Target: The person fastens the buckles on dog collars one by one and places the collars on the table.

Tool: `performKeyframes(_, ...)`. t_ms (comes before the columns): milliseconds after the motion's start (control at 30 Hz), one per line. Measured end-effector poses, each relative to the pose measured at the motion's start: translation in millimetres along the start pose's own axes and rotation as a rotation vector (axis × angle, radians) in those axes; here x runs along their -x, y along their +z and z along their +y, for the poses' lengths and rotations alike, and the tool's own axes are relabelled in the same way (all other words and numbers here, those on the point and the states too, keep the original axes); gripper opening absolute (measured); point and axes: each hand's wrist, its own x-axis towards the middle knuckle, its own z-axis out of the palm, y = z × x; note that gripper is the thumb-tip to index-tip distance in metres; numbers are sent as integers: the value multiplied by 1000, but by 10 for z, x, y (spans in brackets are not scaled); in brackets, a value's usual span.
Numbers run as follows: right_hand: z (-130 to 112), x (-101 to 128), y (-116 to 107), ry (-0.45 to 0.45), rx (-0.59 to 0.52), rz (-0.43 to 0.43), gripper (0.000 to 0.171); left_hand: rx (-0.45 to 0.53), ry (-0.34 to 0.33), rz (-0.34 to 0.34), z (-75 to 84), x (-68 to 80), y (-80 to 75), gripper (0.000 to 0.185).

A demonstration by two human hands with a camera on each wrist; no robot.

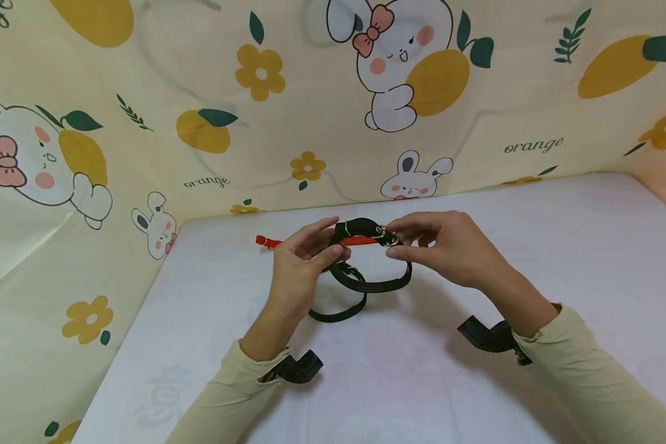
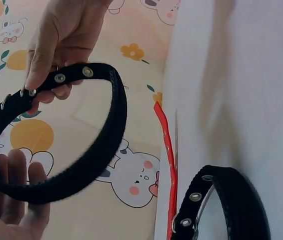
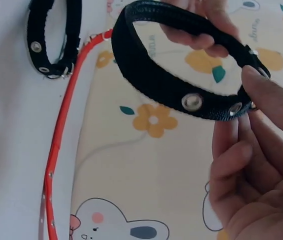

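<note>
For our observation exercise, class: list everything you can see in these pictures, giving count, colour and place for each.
Held collar: one, black with metal eyelets, lifted above the table between both hands.
Lying collars: apparently two, black, overlapping on the table under the hands.
Strap: one, red, flat on the table behind the hands.
Table: one, white, across the foreground.
Backdrop: one, cream cloth printed with rabbits, oranges and flowers, behind and to the left.
Wrist mounts: two, black, one on each wrist.
Sleeves: two, beige.
Left hand: pinches the held collar's left side.
Right hand: pinches it at the buckle.
</note>
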Motion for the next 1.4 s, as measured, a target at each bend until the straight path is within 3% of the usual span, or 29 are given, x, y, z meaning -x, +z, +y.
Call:
performKeyframes(167, -9, 15, -63, 22, -70, 45, 32, 80, 41, -20, 9, 14, 4, 38)
performKeyframes(367, 54, -6, -85, -120, -68, 65, 38, 140, 26, -9, 12, 4, 6, 32)
performKeyframes(500, 110, 9, -141, -208, -6, 37, 59, 169, -31, 35, 27, -24, 2, 34)
performKeyframes(700, 154, 7, -180, -337, 62, -86, 99, 205, -106, 110, 74, -47, -18, 40)
performKeyframes(900, 165, -30, -131, -398, 76, -117, 105, 250, -132, 134, 79, -39, -26, 41)
performKeyframes(1133, 183, -9, -170, -400, 59, -87, 105, 234, -146, 47, 61, -46, -10, 42)
performKeyframes(1400, 220, -2, -235, -367, 56, -84, 102, -2, -192, -161, 61, -54, -157, 57)
